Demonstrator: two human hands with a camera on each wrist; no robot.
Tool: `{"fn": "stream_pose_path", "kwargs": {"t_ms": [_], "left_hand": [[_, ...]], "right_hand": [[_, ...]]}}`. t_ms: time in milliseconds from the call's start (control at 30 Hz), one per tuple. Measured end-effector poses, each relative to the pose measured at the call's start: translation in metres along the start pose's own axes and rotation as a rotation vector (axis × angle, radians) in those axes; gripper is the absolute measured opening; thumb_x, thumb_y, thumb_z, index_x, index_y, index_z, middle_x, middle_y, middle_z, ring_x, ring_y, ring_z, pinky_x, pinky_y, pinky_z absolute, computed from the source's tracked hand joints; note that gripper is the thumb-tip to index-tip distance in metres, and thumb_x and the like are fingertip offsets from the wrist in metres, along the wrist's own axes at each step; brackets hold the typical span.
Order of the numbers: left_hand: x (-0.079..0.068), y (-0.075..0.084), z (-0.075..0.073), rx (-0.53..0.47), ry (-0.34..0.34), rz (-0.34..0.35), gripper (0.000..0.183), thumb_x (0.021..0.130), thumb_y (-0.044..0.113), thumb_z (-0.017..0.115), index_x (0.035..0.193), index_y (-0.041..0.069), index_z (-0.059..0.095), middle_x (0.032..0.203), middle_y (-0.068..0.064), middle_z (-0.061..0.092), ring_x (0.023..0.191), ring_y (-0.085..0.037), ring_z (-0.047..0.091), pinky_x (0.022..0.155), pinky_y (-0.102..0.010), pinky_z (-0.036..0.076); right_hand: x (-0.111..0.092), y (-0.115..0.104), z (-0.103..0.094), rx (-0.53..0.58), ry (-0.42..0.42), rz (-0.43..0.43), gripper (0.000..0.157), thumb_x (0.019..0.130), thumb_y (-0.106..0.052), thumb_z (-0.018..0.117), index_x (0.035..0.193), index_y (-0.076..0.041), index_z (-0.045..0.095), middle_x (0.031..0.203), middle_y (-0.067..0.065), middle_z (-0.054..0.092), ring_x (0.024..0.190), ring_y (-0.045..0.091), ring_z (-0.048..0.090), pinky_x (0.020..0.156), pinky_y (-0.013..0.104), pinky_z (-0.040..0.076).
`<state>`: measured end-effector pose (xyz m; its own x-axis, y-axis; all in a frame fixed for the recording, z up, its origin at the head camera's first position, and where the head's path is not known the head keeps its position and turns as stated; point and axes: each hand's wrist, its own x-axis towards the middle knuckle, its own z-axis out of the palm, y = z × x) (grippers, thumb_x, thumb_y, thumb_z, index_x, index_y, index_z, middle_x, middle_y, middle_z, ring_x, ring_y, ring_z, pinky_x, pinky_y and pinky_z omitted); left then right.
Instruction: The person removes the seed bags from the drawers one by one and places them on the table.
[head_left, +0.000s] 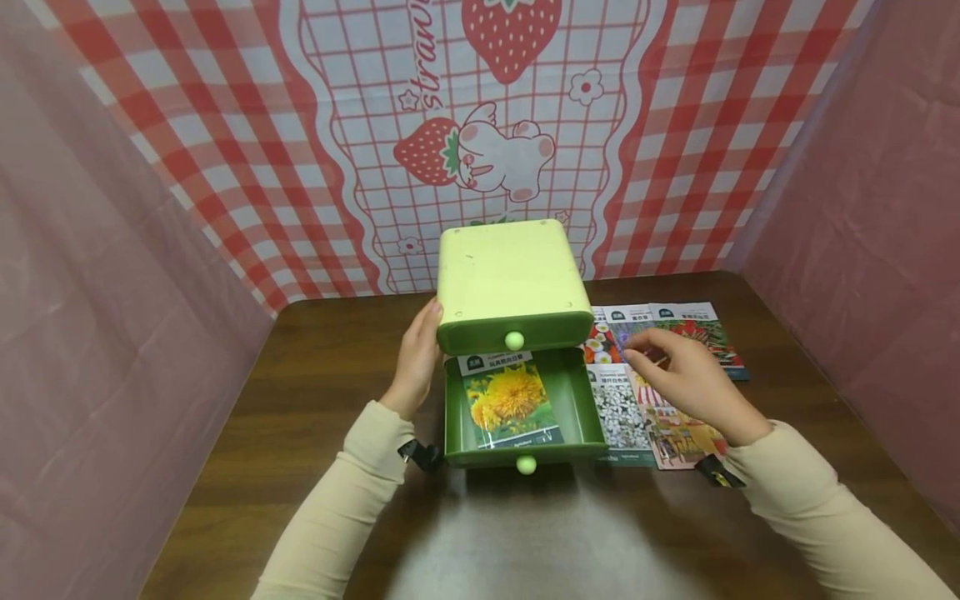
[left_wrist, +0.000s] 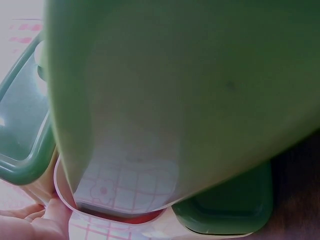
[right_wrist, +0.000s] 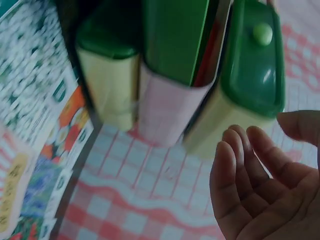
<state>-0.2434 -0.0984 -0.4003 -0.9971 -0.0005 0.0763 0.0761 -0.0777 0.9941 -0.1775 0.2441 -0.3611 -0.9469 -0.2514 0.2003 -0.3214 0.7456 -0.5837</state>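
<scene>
A small drawer cabinet with a pale yellow top stands mid-table. Its green upper drawer front is closed, and below it a green drawer is pulled out. Inside that drawer lies a seed packet picturing yellow flowers. My left hand rests against the cabinet's left side, fingers along the casing; the left wrist view catches part of this hand. Over the packets to the right, my right hand hovers with loosely bent fingers, holding nothing. In the right wrist view, this hand shows thumb and fingertips apart.
Several seed packets lie right of the cabinet: a white-flower packet, a red-flower packet, and a pink illustrated packet partly under the right hand. A red checked cloth hangs behind, with pink cloth at the sides.
</scene>
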Motion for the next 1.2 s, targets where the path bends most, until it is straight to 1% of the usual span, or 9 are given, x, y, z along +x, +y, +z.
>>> {"fn": "stream_pose_path", "kwargs": {"t_ms": [133,267,400,600,767,867,1067,1133,1200], "left_hand": [[0.000,0.000,0.000,-0.003,-0.001,-0.003,0.055,0.103,0.043,0.041,0.151,0.016,0.038,0.153,-0.005,0.043,0.126,-0.028,0.055,0.100,-0.042,0.053],[0.000,0.000,-0.001,-0.009,-0.005,-0.005,0.054,0.104,0.042,0.041,0.151,0.016,0.038,0.153,-0.005,0.043,0.127,-0.027,0.054,0.102,-0.043,0.052],[0.000,0.000,-0.002,-0.011,-0.013,-0.002,0.054,0.104,0.042,0.040,0.151,0.016,0.038,0.153,-0.006,0.043,0.128,-0.028,0.053,0.103,-0.042,0.051],[0.000,0.000,-0.001,-0.010,-0.004,-0.005,0.054,0.104,0.041,0.040,0.151,0.015,0.038,0.152,-0.006,0.044,0.125,-0.028,0.056,0.096,-0.035,0.054],[0.000,-0.001,-0.001,-0.005,-0.002,-0.008,0.055,0.104,0.042,0.040,0.152,0.015,0.036,0.154,-0.006,0.042,0.127,-0.028,0.054,0.101,-0.040,0.053],[0.000,-0.001,0.000,-0.006,-0.003,-0.004,0.055,0.104,0.042,0.040,0.152,0.015,0.036,0.154,-0.007,0.042,0.128,-0.028,0.054,0.102,-0.042,0.052],[0.000,-0.001,-0.001,-0.006,-0.011,0.015,0.055,0.104,0.041,0.040,0.152,0.014,0.037,0.154,-0.007,0.042,0.130,-0.029,0.052,0.106,-0.044,0.049],[0.000,-0.001,-0.001,-0.007,-0.017,0.014,0.055,0.104,0.041,0.040,0.152,0.013,0.036,0.155,-0.007,0.041,0.132,-0.028,0.050,0.108,-0.045,0.047],[0.000,0.000,-0.001,-0.004,-0.021,0.012,0.056,0.104,0.042,0.040,0.152,0.013,0.036,0.155,-0.007,0.040,0.134,-0.028,0.049,0.109,-0.045,0.046]], "right_hand": [[0.005,-0.016,0.014,-0.023,-0.065,-0.114,0.024,0.098,-0.029,0.060,0.115,-0.013,0.067,0.106,0.002,0.070,0.092,0.017,0.065,0.077,0.038,0.057],[0.010,-0.030,0.030,-0.028,-0.138,-0.191,0.029,0.097,-0.030,0.062,0.120,-0.013,0.066,0.117,0.004,0.069,0.106,0.022,0.065,0.089,0.047,0.056],[0.018,-0.040,0.047,-0.051,-0.215,-0.225,0.035,0.096,-0.029,0.063,0.125,-0.009,0.064,0.123,0.007,0.066,0.114,0.027,0.063,0.096,0.048,0.054],[0.032,-0.046,0.069,-0.112,-0.317,-0.228,0.051,0.095,-0.036,0.064,0.137,-0.009,0.055,0.137,0.010,0.057,0.122,0.029,0.057,0.101,0.049,0.051],[0.040,-0.047,0.083,-0.213,-0.349,-0.225,0.064,0.093,-0.043,0.065,0.144,-0.009,0.048,0.140,0.017,0.054,0.124,0.035,0.055,0.102,0.053,0.049],[0.044,-0.048,0.089,-0.295,-0.353,-0.237,0.071,0.091,-0.047,0.065,0.146,-0.007,0.044,0.138,0.022,0.054,0.121,0.040,0.057,0.101,0.055,0.049],[0.045,-0.050,0.098,-0.441,-0.346,-0.261,0.081,0.087,-0.055,0.065,0.147,-0.004,0.043,0.133,0.029,0.055,0.113,0.046,0.058,0.098,0.058,0.048],[0.044,-0.050,0.100,-0.471,-0.345,-0.260,0.085,0.086,-0.058,0.065,0.148,-0.004,0.041,0.137,0.031,0.051,0.115,0.047,0.056,0.100,0.059,0.046],[0.043,-0.051,0.102,-0.490,-0.346,-0.253,0.090,0.085,-0.060,0.065,0.150,-0.004,0.038,0.144,0.034,0.044,0.122,0.050,0.051,0.106,0.060,0.042]]}}
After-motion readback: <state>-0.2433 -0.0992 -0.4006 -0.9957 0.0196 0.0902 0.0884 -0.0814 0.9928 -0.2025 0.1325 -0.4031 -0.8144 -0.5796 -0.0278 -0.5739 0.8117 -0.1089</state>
